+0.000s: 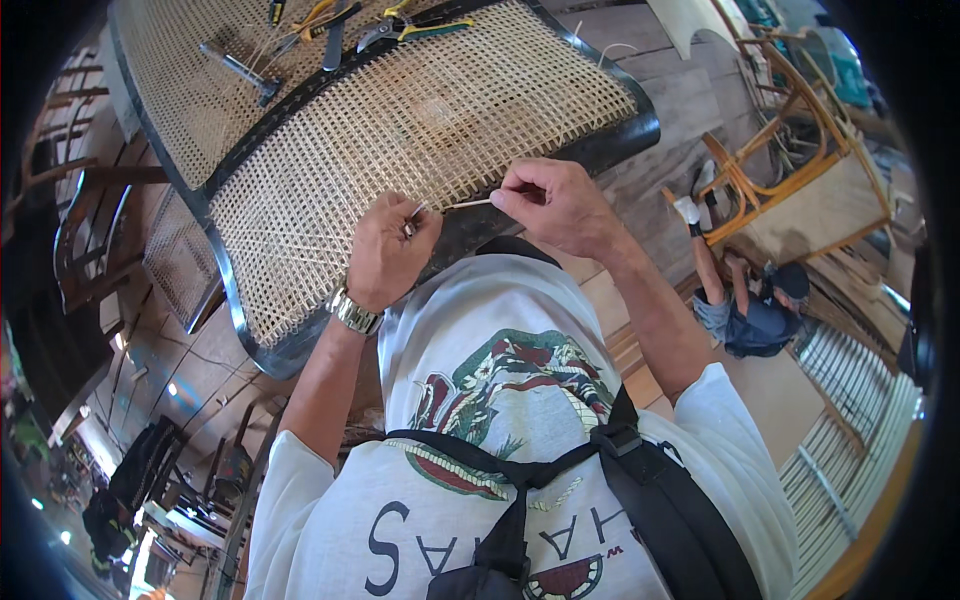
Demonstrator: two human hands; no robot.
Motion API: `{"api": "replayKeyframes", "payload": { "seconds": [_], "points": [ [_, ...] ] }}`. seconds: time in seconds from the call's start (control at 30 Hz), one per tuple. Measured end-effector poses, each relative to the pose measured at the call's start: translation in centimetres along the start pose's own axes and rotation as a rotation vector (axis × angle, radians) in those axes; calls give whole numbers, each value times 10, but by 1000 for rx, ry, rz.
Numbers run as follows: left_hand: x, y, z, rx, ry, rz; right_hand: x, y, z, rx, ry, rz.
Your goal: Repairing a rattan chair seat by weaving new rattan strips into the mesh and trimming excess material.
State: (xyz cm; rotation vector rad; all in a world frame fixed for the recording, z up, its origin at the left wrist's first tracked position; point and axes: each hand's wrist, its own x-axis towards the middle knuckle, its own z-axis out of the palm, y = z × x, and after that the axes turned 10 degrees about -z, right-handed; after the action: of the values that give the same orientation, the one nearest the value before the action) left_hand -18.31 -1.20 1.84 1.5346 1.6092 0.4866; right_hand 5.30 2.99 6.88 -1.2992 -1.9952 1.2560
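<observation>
A chair panel of woven cane (430, 110) in a glossy black frame (610, 145) lies before me. Along its near edge, my left hand (390, 250) is closed round a small shiny metal tool (412, 219), most of it hidden by the fingers, so its kind does not show. My right hand (560, 205) pinches the end of a pale cane strand (472, 203) between thumb and forefinger. That strand stretches from the right fingertips toward the left hand, at the border between weave and frame. Both hands are close to my body, a short gap apart.
Toward the panel's far side lie a hammer (240, 75), yellow-handled pliers (415, 30) and a dark flat tool (338, 35). At right, a person (765, 310) sits by a wooden chair frame (790, 170). Dark chairs (100, 230) stand at left.
</observation>
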Motion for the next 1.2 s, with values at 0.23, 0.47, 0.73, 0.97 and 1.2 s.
{"api": "replayKeyframes", "payload": {
  "seconds": [0.23, 0.47, 0.73, 0.97, 1.2],
  "points": [
    [14, -19, -1, -735, -340, -407, -2, -16, 13, -43, -5, -35],
    [-52, -69, -58, -527, -185, -318, 9, 18, 59, -455, -54, -377],
    [-73, -76, -70, -783, -120, -448, 2, 22, 73, -459, 319, -330],
    [-67, -88, -73, -713, -147, -376, -16, 29, 67, -54, 185, 4],
    [-69, -94, -71, -746, -189, -369, -20, 25, 64, 464, 128, 249]
  ]
}}
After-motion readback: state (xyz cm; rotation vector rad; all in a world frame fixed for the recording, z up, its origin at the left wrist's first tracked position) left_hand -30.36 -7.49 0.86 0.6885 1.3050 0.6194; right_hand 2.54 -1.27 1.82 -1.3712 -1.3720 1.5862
